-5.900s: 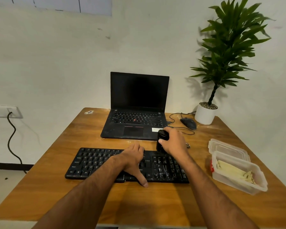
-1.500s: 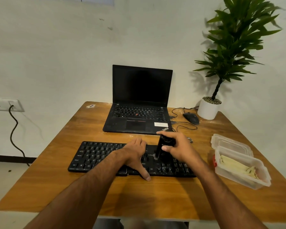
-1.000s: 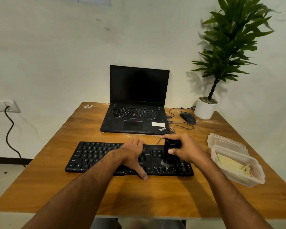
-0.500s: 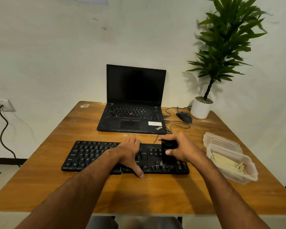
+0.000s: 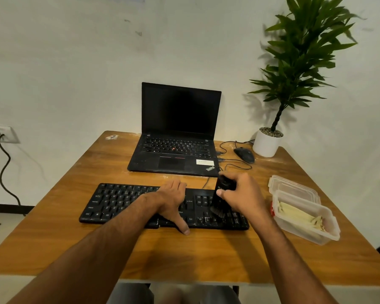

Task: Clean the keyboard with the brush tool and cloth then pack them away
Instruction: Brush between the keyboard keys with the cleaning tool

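Gripping the black brush tool (image 5: 220, 195) upright, the right hand (image 5: 241, 195) sets its bristles on the keys at the right end of the black keyboard (image 5: 123, 202). The left hand (image 5: 173, 201) rests flat on the keyboard's middle, fingers straight, thumb reaching over the near edge. A yellow cloth (image 5: 298, 215) lies in the clear container (image 5: 329, 232) to the right on the wooden table (image 5: 206, 255). Farther back stand a laptop (image 5: 180, 132), mouse (image 5: 244, 155) and potted plant (image 5: 294, 69).

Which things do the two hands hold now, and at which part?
The right hand grips the black brush tool by its upper body, bristles down on the keyboard. The left hand holds nothing; it rests flat on the keyboard.
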